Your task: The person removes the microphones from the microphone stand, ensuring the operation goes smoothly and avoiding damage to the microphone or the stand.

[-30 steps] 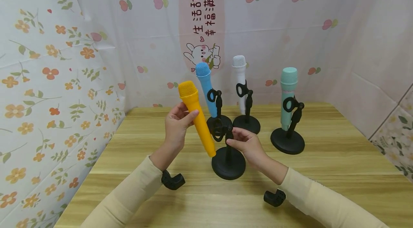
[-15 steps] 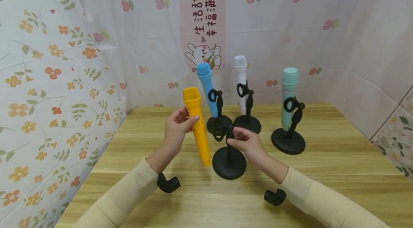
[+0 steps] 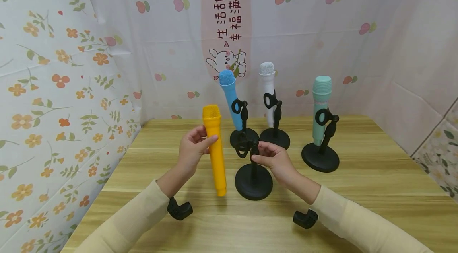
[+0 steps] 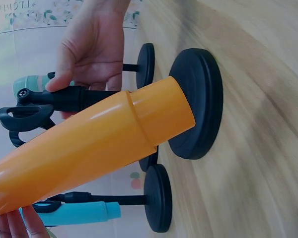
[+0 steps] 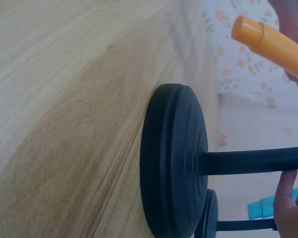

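My left hand (image 3: 192, 150) grips a yellow microphone (image 3: 216, 153) by its upper handle, just under the head. The microphone leans slightly, head up, left of a black microphone stand (image 3: 253, 181) and apart from it in the head view. My right hand (image 3: 276, 161) pinches that stand's post below its clip. The clip ring (image 3: 242, 148) holds nothing, and the round base rests on the table. Seen from the left wrist, the yellow handle (image 4: 89, 153) crosses in front of the stand. The right wrist view shows its tail end (image 5: 248, 32) raised off the table.
Behind stand a blue microphone (image 3: 229, 90) and a white microphone (image 3: 267, 80), each in a black stand. A mint green microphone (image 3: 322, 90) sits in another stand at the right. A patterned cloth (image 3: 161, 46) hangs behind the wooden table (image 3: 161, 229).
The yellow microphone has come down and turned more upright, its tail end swinging left away from the stand. My left hand drew back slightly. The right hand keeps holding the stand.
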Demonstrator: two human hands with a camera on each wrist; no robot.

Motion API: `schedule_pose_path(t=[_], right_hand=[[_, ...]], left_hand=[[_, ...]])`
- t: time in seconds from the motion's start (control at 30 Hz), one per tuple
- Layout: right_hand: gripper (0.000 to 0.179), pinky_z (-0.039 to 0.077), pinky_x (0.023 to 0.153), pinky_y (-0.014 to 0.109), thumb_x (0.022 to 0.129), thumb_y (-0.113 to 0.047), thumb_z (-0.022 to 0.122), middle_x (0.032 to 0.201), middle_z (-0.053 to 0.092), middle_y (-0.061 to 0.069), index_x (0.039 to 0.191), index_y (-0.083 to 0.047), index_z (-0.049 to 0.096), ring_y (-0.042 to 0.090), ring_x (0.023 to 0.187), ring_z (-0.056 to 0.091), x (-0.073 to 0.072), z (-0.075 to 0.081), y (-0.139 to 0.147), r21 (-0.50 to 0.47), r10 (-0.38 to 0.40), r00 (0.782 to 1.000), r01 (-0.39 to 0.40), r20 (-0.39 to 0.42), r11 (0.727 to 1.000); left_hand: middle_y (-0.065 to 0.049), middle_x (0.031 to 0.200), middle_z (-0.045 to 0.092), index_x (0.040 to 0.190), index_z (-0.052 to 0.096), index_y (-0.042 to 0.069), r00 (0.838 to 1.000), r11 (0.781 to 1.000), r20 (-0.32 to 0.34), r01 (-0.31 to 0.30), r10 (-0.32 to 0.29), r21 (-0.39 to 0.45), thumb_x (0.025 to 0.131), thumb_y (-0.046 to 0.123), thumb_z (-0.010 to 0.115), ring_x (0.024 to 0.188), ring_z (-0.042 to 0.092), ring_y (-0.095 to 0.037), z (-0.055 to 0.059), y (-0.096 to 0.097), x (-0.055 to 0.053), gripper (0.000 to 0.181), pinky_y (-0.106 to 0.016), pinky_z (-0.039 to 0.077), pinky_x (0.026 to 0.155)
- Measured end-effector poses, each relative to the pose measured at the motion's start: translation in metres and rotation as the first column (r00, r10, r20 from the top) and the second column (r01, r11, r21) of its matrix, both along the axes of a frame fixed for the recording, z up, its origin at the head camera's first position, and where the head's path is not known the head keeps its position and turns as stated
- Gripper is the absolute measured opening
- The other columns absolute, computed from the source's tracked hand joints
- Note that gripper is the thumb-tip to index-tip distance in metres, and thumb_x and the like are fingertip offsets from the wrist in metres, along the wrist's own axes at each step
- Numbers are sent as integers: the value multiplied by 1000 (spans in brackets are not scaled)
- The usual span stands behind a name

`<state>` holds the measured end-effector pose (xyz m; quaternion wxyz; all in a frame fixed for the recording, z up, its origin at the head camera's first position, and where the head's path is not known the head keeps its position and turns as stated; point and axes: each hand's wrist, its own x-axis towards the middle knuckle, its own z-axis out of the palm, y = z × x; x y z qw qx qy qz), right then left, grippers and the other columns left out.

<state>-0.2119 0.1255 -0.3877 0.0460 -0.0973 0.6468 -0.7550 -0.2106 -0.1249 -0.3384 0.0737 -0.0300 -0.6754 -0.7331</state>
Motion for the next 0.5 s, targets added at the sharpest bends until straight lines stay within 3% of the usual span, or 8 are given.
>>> schedule_pose_path(t=[0.33,0.5], right_hand=[[38,55,79,21,84,7,68,92,61,-9,98,-28,69,7,89,56,-3,4,-6,-5,-7,1000,7,-16,1000],[34,55,79,20,84,6,69,94,60,-7,106,-19,68,8,92,56,-6,11,-13,4,-7,1000,7,-21,1000]], left_hand=[[1,96,64,114,61,1,997,999,72,-1,5,-50,86,12,75,80,63,-14,-7,-15,8,33,-28,57,66],[1,97,63,118,59,0,994,998,112,-1,9,-69,87,14,74,82,62,-13,-11,-25,11,38,-28,57,68]])
